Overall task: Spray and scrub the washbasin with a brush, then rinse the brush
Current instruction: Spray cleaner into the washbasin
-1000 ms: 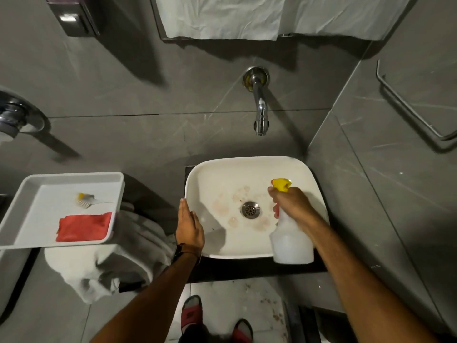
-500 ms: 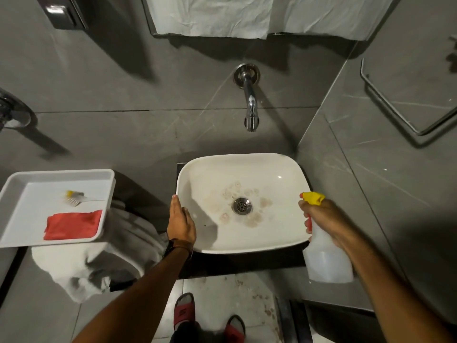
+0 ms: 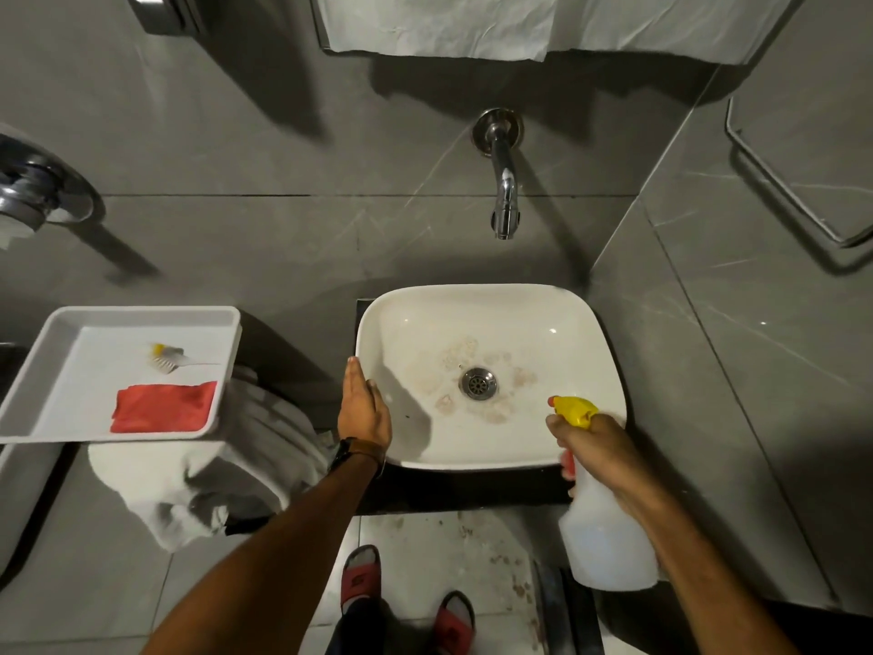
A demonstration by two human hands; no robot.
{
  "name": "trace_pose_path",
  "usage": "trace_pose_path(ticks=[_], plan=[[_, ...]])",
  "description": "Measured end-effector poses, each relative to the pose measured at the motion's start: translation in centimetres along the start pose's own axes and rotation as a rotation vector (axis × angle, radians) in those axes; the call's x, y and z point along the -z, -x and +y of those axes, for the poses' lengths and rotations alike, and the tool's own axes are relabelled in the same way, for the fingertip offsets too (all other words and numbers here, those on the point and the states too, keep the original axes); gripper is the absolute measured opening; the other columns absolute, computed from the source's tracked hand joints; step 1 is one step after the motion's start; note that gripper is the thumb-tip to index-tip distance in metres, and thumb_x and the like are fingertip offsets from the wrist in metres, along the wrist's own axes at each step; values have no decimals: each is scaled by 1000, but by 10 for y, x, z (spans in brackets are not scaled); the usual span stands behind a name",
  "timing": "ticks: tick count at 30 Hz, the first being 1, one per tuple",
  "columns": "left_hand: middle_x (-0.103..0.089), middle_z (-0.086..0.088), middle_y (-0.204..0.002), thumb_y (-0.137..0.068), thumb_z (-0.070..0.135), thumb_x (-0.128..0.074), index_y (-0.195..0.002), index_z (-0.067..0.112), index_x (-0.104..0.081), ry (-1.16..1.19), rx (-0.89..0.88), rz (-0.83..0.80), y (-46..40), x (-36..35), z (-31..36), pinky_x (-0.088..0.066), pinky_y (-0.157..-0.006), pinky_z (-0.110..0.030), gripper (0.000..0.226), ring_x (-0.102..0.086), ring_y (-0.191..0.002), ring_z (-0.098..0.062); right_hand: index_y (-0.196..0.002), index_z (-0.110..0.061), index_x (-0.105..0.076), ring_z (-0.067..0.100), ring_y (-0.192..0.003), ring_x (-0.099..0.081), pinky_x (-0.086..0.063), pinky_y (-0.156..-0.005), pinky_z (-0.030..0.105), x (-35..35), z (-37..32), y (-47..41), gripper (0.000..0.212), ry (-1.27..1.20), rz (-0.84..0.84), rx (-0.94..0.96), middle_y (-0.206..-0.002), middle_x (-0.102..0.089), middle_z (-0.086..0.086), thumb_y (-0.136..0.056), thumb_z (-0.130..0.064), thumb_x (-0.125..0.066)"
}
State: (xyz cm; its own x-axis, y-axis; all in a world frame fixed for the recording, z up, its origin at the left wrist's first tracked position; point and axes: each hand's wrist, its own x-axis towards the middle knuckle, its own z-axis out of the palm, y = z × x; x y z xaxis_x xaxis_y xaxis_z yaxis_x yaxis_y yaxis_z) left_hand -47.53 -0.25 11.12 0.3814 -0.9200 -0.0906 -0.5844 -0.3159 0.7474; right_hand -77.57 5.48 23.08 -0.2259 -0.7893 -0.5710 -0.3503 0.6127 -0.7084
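Observation:
A white washbasin [image 3: 491, 304] with brownish stains around its metal drain [image 3: 478, 383] sits below a chrome wall tap [image 3: 504, 191]. My left hand [image 3: 363, 408] lies flat on the basin's left rim, fingers together, holding nothing. My right hand [image 3: 597, 449] grips a translucent spray bottle [image 3: 607, 536] by its neck; the yellow nozzle [image 3: 574, 409] points over the basin's front right corner. A small brush [image 3: 167, 357] with a yellow head lies in a white tray [image 3: 42, 371] at the left.
A red cloth [image 3: 163, 408] lies in the tray, which rests on a heap of white towels [image 3: 212, 484]. Grey tiled walls close in behind and on the right, where a metal rail [image 3: 793, 182] hangs. My feet in red sandals [image 3: 361, 576] stand on the floor below.
My right hand with the bottle swung from over the basin out past its right rim, then came back toward the front right corner. My left hand stayed on the rim.

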Motion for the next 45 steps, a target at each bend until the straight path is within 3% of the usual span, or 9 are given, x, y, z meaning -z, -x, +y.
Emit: trace_pose_path(ticks=[8, 16, 19, 22, 25, 28, 35, 40, 45], plan=[[-27, -3, -162, -105, 26, -30, -157, 16, -19, 24, 13, -12, 0, 2, 2, -37, -115, -43, 54, -41, -141, -26, -111, -35, -72, 17, -52, -66, -61, -70, 43, -41, -26, 4, 26, 113, -61, 70, -63, -68, 3, -89, -46, -63], [-26, -5, -162, -106, 28, -29, -156, 13, -19, 52, 0, -10, -2, 0, -3, -33, -117, -40, 53, -36, -144, -25, -103, -10, -74, 30, -64, -71, -61, -77, 50, -55, -41, -5, 63, 164, 23, 100, -62, -69, 7, -71, -62, -55], [-25, -5, -163, -106, 27, -29, -156, 12, -19, 56, -4, -14, -1, 1, -2, -30, -117, -37, 53, -34, -145, -24, -107, -21, -73, 35, -72, -72, -62, -74, 53, -56, -48, -12, 56, 138, 95, 85, -67, -68, 6, -70, -61, -55], [-28, -7, -161, -105, 23, -32, -156, 12, -20, 98, 0, -35, -2, 6, -1, -30, -118, -38, 54, -35, -144, -25, -115, -42, -70, 21, -54, -70, -64, -67, 41, -60, -57, -16, 42, 122, 99, 161, -56, -69, -1, -78, -57, -58], [-51, -11, -146, -101, 17, -43, -152, 13, -35, 129, 35, -63, -4, 20, -6, -41, -111, -44, 51, -53, -129, -31, -109, -52, -70, 11, -45, -64, -60, -51, 30, -77, -71, -13, 26, 78, 37, 215, -56, -67, -4, -85, -50, -60], [-71, -9, -120, -97, 28, -55, -136, 16, -57, 123, 17, -99, -11, 41, -18, -54, -93, -42, 41, -68, -106, -26, -89, -65, -64, 14, -51, -66, -63, -54, 38, -102, -94, -8, 18, 70, -5, 278, -64, -69, 0, -90, -47, -60], [-74, 2, -68, -90, 23, -70, -84, 10, -78, 384, 188, -154, -29, 98, -60, -58, -64, -29, 16, -69, -59, -8, -110, -55, -69, 19, -69, -72, -64, -59, 44, -200, -156, -5, 21, 129, -146, 499, -70, -73, 2, -92, -45, -63], [-76, -21, -90, -90, 13, -69, -98, -2, -75, 457, 359, 30, -62, 171, -137, -59, -83, -46, 18, -73, -85, -35, -123, -66, -54, 9, -76, -72, -62, -57, 33, -308, -214, 2, 41, 97, -331, 686, -87, -75, -8, -85, -54, -63], [-77, -12, -82, -90, 13, -70, -98, 3, -76, 460, 504, 252, -83, 242, -227, -62, -76, -38, 15, -75, -78, -28, -123, -60, -61, 4, -80, -70, -62, -74, 39, -447, -261, 10, 35, 101, -541, 827, -86, -72, -18, -88, -54, -65]])
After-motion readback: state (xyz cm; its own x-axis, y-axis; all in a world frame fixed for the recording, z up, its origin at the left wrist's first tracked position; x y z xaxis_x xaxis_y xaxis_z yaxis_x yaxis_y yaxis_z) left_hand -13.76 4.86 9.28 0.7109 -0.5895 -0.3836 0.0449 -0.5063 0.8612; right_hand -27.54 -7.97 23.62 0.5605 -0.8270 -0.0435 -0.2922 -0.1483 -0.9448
